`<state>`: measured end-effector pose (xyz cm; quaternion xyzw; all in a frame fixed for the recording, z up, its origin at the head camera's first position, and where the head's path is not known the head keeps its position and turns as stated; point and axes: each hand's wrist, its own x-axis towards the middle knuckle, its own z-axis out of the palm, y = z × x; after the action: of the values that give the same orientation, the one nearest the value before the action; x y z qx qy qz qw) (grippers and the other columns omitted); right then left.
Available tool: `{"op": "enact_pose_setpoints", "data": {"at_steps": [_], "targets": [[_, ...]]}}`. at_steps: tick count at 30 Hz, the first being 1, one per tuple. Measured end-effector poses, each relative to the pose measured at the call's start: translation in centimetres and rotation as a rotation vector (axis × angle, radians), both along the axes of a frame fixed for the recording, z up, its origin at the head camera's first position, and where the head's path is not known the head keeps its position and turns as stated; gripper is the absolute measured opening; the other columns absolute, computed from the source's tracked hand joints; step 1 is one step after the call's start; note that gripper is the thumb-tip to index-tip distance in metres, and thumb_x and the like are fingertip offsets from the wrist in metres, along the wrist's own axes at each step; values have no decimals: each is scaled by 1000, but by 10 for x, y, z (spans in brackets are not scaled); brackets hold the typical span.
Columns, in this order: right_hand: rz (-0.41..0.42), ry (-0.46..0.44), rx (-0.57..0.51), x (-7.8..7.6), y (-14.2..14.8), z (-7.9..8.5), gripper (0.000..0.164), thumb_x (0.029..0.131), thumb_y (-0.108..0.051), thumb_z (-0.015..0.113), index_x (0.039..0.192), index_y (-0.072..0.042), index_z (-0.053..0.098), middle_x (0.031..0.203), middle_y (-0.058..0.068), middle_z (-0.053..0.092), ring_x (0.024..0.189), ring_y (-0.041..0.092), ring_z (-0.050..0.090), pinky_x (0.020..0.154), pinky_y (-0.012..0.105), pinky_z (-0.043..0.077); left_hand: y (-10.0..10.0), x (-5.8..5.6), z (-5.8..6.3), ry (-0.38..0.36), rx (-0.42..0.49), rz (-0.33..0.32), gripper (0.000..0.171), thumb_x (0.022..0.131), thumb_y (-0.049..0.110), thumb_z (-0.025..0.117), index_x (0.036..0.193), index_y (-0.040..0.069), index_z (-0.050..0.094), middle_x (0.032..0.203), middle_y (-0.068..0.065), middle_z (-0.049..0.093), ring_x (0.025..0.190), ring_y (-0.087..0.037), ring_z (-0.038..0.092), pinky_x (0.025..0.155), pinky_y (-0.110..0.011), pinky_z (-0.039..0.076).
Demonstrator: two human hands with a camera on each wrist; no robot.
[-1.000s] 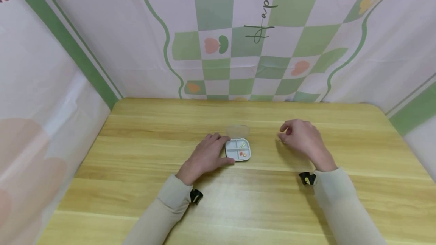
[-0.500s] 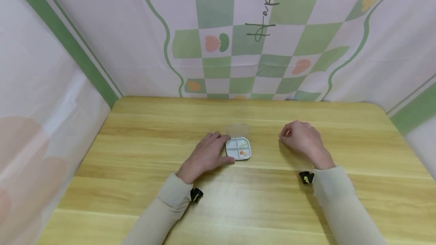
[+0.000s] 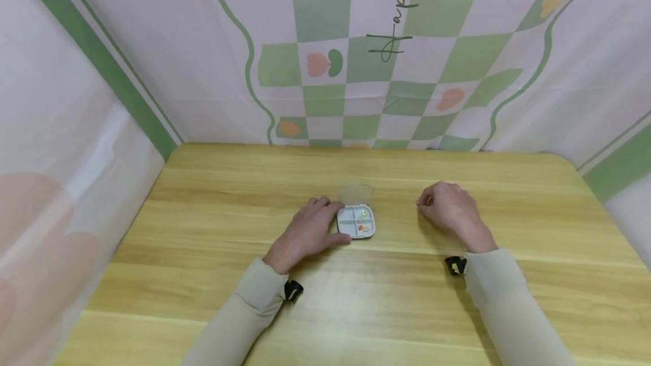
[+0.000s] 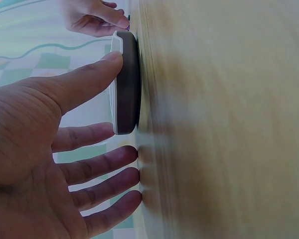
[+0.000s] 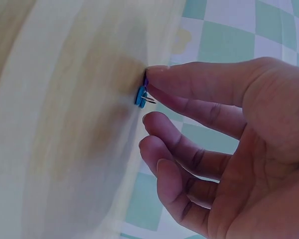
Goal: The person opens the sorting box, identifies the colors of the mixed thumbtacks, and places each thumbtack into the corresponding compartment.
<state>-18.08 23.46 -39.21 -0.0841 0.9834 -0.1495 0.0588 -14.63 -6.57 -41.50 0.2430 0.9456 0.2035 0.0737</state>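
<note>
A small white pill case [image 3: 348, 230] with four compartments lies on the wooden table, its clear lid [image 3: 355, 193] swung back. Several tiny coloured pieces [image 3: 363, 222] sit in its right-hand compartments. My left hand [image 3: 311, 232] steadies the case between thumb and index finger; the left wrist view shows its dark side [image 4: 128, 84], with the other fingertips down at the table. To the right of the case, my right hand [image 3: 450, 208] pinches a small blue-and-purple piece with a thin metal post [image 5: 141, 97] between thumb and index finger, close to the tabletop. The remaining fingers curl loosely.
The wooden table [image 3: 244, 185] reaches back to a hanging cloth [image 3: 325, 16] with green and white checks. Another pale cloth [image 3: 66, 146] hangs along the left side. Black straps [image 3: 293, 291] show at both sleeve cuffs.
My right thumb and fingertips have closed together on the small piece at the table. The left hand and the case stay in place; the head view has shifted slightly.
</note>
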Motion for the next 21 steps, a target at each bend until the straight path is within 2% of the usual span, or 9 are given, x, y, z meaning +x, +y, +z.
{"op": "enact_pose_setpoints", "data": {"at_steps": [21], "targets": [[10, 16, -14, 2, -1, 2, 10, 84, -24, 64, 84, -16, 68, 85, 2, 63, 73, 21, 55, 63, 41, 42, 0, 2, 2, 7, -9, 2, 73, 78, 54, 64, 135, 14, 45, 121, -6, 50, 108, -22, 45, 87, -36, 39]]}}
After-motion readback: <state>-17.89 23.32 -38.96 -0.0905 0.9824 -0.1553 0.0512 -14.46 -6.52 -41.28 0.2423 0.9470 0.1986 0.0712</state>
